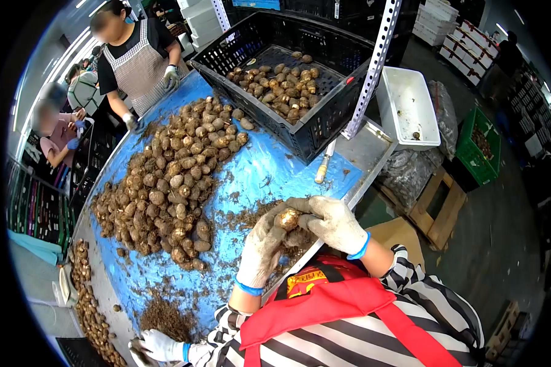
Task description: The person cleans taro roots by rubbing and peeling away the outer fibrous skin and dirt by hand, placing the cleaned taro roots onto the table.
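Corm in my grip: one taro corm (288, 219), a pale patch facing up, held over the near edge of the blue sheet (275, 156).
My left hand (257, 244): gloved, fingers closed on the corm's left side.
My right hand (337, 227): gloved, fingers curled in and clamped on its right side.
Beneath my fingers: dark root debris, partly hidden.
Lower left: another person's gloved hand (159, 347), just beside a heap of root fibres (168, 317).
Sheet, middle: a big taro pile (165, 177), well apart from a wooden-handled tool (322, 170).
Far edge: a black crate (324, 125) with more corms inside.
Right, past the table: a white tub (433, 136), then a green crate (487, 165).
Far left: a co-worker (142, 70) in a checked apron, gloved hands near the pile.
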Demonstrator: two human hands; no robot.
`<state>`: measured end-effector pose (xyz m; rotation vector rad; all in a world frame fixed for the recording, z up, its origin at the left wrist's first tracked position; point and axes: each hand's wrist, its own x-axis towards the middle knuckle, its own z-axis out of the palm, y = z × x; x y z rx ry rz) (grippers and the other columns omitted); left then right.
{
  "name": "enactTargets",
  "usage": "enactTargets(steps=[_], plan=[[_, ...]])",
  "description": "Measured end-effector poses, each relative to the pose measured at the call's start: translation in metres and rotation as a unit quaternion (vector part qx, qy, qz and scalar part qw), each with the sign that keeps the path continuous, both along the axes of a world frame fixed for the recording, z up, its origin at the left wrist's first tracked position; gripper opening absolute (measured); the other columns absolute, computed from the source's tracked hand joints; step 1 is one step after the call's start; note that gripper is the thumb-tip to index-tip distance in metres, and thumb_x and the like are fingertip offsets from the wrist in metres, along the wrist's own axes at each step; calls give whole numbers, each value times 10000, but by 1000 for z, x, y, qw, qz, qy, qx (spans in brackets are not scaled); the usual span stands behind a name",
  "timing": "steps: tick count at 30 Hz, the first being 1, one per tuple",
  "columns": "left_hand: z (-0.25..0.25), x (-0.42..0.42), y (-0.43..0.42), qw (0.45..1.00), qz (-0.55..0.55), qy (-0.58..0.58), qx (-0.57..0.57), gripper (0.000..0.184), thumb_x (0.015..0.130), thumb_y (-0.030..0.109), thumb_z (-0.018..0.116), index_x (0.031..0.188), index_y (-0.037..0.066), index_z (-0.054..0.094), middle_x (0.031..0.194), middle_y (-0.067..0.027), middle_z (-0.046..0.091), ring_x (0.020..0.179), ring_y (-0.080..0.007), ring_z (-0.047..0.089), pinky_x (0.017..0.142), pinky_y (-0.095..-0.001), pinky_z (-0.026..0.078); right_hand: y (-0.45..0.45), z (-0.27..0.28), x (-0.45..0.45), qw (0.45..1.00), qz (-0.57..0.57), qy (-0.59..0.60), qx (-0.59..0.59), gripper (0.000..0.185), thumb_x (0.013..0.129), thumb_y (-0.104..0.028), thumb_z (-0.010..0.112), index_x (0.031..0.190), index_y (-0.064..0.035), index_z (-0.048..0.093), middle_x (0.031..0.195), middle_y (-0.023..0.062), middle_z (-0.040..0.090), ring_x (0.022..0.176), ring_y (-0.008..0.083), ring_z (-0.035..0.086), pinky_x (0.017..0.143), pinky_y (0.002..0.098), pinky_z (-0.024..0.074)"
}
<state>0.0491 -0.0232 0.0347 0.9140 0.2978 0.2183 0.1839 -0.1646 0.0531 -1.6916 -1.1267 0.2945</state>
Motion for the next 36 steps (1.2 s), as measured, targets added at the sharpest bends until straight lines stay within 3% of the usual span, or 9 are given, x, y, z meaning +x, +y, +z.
enactTargets(steps=[5,11,15,16,18,20,23,30,36], plan=[[1,2,4,986,47,93,134,647,896,265,731,1409,-58,506,1249,-115,656,1113,-197,640,942,-326,531,10,-10,5,998,-39,-1,-39,264,859,-91,652,1110,-68,729,904,199,678,833,380,672,749,446,533],[21,-5,18,820,-28,190,539,534,861,40,639,1371,-85,542,1321,-164,628,1110,-193,635,931,-294,518,28,-34,17,992,6,-60,-109,170,880,-104,599,1006,-57,703,896,202,690,870,395,674,781,464,538],[-15,-11,29,992,34,91,76,576,869,4,625,1421,-70,479,1279,-169,640,1099,-276,664,941,-333,549,40,-33,21,983,62,73,-154,223,869,-68,571,1059,-37,684,914,203,696,892,365,690,797,430,546],[-22,-4,31,995,60,41,-75,619,897,86,698,1439,-64,441,1299,-170,614,1109,-280,649,960,-364,555,44,-32,20,981,75,87,-154,234,866,-56,569,1068,-28,683,909,200,695,881,349,696,785,415,550],[-32,-3,30,976,126,-100,-150,660,898,196,752,1426,-62,452,1284,-173,609,1115,-281,637,950,-397,562,51,-38,17,984,86,-38,-150,238,890,-55,548,1074,-35,697,857,158,697,788,259,684,748,363,542],[-38,-5,40,985,110,-68,-115,845,843,306,811,1469,-62,380,1321,-173,581,1193,-277,603,1001,-403,536,50,-24,15,965,88,166,-183,274,902,-124,578,1138,-46,694,944,174,718,884,279,712,812,372,547],[-23,-5,36,990,116,-55,-53,997,801,353,853,1507,-77,297,1405,-187,528,1261,-279,564,1040,-387,509,47,-19,25,965,63,204,-153,273,911,-155,618,1137,-29,705,946,148,727,891,222,711,808,339,544],[-15,-2,33,976,129,59,165,675,845,59,724,1443,-76,443,1450,-183,507,1263,-251,568,1060,-340,479,52,-18,17,981,29,169,-96,302,871,-187,714,1110,-2,718,944,170,723,850,254,717,772,344,546],[-6,-3,32,925,143,94,338,590,814,-81,630,1394,-62,520,1400,-147,555,1251,-223,572,1052,-322,478,54,-15,8,948,-8,308,-82,238,874,-111,682,1056,42,700,827,129,697,774,132,638,737,306,536]])
